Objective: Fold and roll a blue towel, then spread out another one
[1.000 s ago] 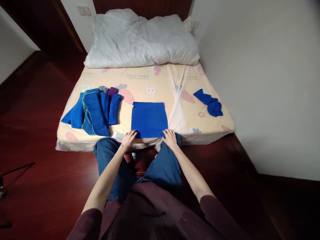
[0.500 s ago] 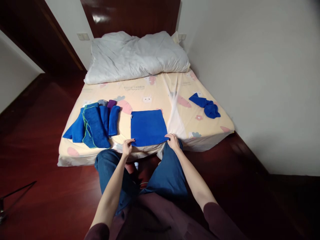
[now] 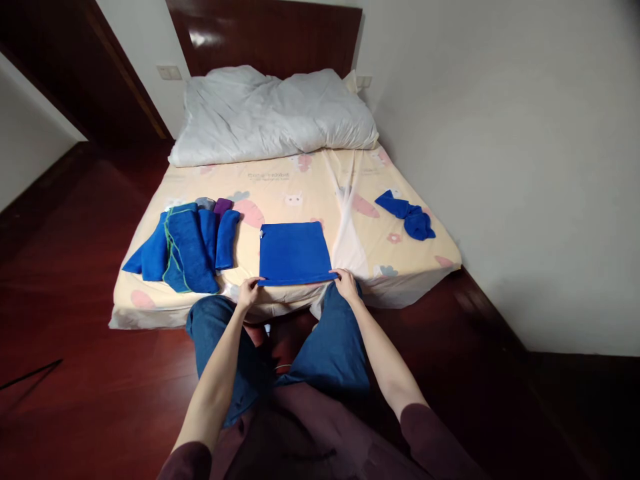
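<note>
A blue towel lies flat as a rough square at the front edge of the bed. Its near edge is turned up into a narrow strip. My left hand pinches the near left corner, and my right hand pinches the near right corner. A small white tag shows at the towel's far left corner. To the left of my left hand lies a group of folded and rolled cloths, among them a blue cloth with green edging and a blue roll.
A crumpled blue cloth lies on the right side of the bed. Behind the group at left show a purple cloth and a grey one. A white quilt is bunched against the headboard. A wall stands at right.
The towel's near edge, flat before, is now turned up into a narrow strip along the front. Both hands still grip the corners and have shifted only slightly.
</note>
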`<state>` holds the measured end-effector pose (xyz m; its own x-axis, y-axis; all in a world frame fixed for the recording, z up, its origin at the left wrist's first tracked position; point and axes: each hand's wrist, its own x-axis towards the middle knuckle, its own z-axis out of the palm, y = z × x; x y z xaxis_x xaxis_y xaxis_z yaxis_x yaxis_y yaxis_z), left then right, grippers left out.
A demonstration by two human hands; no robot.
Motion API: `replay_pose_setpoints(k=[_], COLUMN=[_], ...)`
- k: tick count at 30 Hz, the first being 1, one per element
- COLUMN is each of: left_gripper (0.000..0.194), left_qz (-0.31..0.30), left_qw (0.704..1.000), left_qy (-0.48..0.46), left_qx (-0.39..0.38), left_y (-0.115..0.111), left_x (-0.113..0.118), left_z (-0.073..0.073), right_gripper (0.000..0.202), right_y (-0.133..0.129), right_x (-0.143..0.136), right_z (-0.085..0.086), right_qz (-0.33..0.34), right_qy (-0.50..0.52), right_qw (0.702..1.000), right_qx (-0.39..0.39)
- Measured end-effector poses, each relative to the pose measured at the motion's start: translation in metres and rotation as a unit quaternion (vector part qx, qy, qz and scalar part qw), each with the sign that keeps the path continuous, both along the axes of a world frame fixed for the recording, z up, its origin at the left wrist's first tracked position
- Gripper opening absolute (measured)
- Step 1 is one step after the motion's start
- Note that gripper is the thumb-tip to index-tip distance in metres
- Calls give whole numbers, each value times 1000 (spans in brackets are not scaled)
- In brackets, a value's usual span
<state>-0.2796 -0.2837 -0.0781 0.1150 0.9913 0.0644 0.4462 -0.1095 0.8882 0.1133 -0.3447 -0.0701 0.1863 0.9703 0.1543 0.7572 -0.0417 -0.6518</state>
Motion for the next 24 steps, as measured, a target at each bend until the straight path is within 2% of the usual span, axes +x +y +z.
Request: replay_pose_setpoints(k=[7, 11, 16, 24], left_gripper=[28, 28, 30, 36], left_qz=[27, 36, 48, 71], left_qw=[999, 999, 999, 997], left_qy=[6, 4, 2, -1], left_qx=[-17, -19, -25, -20], left_y=[4, 3, 2, 8], left_x=[-1, -1, -1, -3], left_z=[-3, -8, -16, -33], right_gripper=[24, 31, 29, 31], right_y=[7, 6, 7, 14], right_x=[-6, -5, -5, -12], right_z=[-3, -7, -10, -1], right_qz=[-28, -32, -43, -78], right_qy=[6, 21, 20, -7], right_qw=[1000, 999, 998, 993], right_qx=[-11, -23, -29, -86])
